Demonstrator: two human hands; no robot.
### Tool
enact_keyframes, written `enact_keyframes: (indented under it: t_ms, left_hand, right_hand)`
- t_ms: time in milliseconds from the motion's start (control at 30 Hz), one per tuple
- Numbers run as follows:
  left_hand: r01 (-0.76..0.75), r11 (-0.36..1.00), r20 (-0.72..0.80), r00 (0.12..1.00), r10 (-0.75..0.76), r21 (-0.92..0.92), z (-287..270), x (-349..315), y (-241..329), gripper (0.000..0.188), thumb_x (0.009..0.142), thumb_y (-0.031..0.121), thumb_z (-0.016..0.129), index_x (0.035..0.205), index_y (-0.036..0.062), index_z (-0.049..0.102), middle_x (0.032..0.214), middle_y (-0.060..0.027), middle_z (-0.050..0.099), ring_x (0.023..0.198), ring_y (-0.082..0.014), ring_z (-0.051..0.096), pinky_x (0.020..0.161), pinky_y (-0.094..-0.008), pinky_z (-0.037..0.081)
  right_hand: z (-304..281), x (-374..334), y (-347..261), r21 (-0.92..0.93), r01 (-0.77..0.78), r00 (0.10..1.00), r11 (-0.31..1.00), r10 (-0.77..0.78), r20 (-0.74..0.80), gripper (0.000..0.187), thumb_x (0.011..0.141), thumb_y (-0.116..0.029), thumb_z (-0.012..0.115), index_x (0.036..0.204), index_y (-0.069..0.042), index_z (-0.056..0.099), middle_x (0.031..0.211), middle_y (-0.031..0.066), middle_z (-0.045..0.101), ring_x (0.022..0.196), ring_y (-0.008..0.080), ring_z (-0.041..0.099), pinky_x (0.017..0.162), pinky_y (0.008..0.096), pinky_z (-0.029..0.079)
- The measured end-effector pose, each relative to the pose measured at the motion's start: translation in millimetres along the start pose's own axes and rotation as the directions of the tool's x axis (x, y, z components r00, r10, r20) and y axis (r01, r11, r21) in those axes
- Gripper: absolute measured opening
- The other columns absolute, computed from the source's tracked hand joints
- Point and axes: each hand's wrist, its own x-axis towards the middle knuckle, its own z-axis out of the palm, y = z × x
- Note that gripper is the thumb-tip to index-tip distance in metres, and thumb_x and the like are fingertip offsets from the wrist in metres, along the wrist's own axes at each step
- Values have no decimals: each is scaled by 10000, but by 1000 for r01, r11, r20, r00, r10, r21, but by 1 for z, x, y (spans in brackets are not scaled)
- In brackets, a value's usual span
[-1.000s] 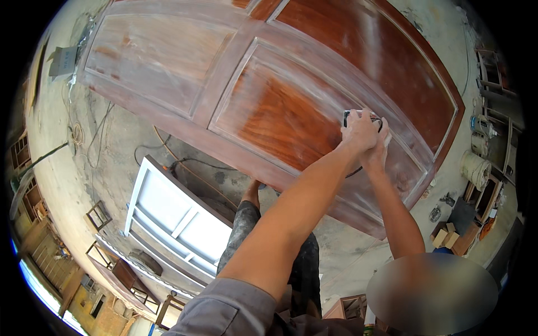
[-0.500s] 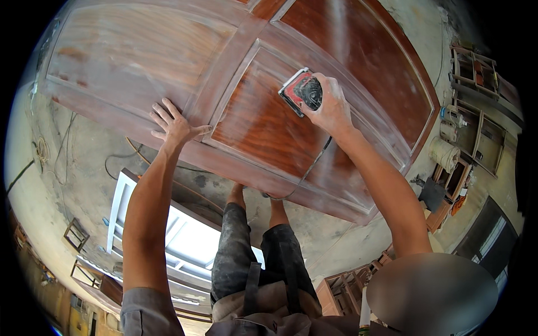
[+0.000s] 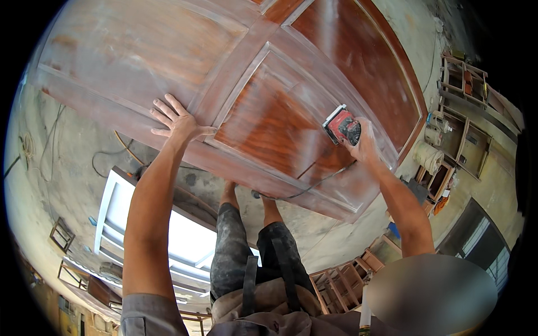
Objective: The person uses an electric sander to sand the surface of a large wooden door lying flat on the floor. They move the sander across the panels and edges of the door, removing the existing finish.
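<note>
Sanding is underway, by the look of it. At 9 o'clock the left hand (image 3: 178, 120) lies flat, fingers spread wide, bracing the near rail of the wooden door (image 3: 168, 61). At 2 o'clock the right hand (image 3: 364, 143) grips a red sander (image 3: 342, 124) on the reddish centre panel (image 3: 269, 123); further passes would need even pressure and a clear cord (image 3: 314, 183). The surface is dusty; beyond, a concrete floor (image 3: 73, 168) and stacked wooden frames (image 3: 465, 84).
</note>
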Motion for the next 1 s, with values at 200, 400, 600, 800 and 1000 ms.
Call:
enact_keyframes:
  t_ms: [200, 400, 600, 800, 1000]
  left_hand:
    - [38, 999, 46, 998, -39, 20, -4, -1, -2, 1856, 450, 592, 1032, 1595, 22, -313, 1666, -339, -295, 1533, -542, -285, 1128, -846, 16]
    - [32, 999, 26, 999, -32, 9, -4, 1, -3, 1856, 453, 560, 1043, 1578, -15, -317, 1649, -370, -295, 1530, -575, -255, 1110, -859, 35]
    - [40, 999, 62, 997, -42, 24, -7, 0, 1, 1840, 466, 571, 1035, 1596, 18, -308, 1657, -346, -305, 1528, -556, -284, 1126, -845, 20]
    - [66, 997, 85, 994, -69, 34, -13, -4, 1, 1834, 468, 590, 1030, 1610, 50, -300, 1670, -327, -297, 1531, -538, -294, 1138, -839, 17]
    - [78, 997, 72, 994, -80, 25, -10, -2, 6, 1870, 423, 580, 1047, 1613, 77, -305, 1675, -302, -311, 1545, -512, -287, 1146, -830, 5]
  right_hand:
    - [6, 104, -87, 59, 98, 994, 993, -100, 33, 804, 773, -153, 859, 1470, -190, 461, 1322, 170, 540, 1251, 415, 559, 1006, 513, 520]
    - [16, 182, -174, 30, 215, 976, 976, -216, 34, 764, 797, -219, 857, 1455, -218, 470, 1290, 167, 543, 1217, 431, 583, 960, 543, 556]
    - [17, 188, -186, 2, 179, 983, 984, -179, 50, 755, 800, -197, 861, 1448, -214, 474, 1281, 161, 543, 1209, 428, 586, 953, 542, 562]
    - [22, 125, -166, -9, 152, 979, 988, -150, 142, 780, 775, -147, 871, 1447, -213, 481, 1292, 140, 537, 1224, 415, 574, 953, 539, 564]
    - [35, 146, -212, -10, 212, 974, 977, -211, 80, 783, 771, -130, 854, 1443, -217, 463, 1252, 140, 530, 1200, 410, 580, 911, 531, 594]
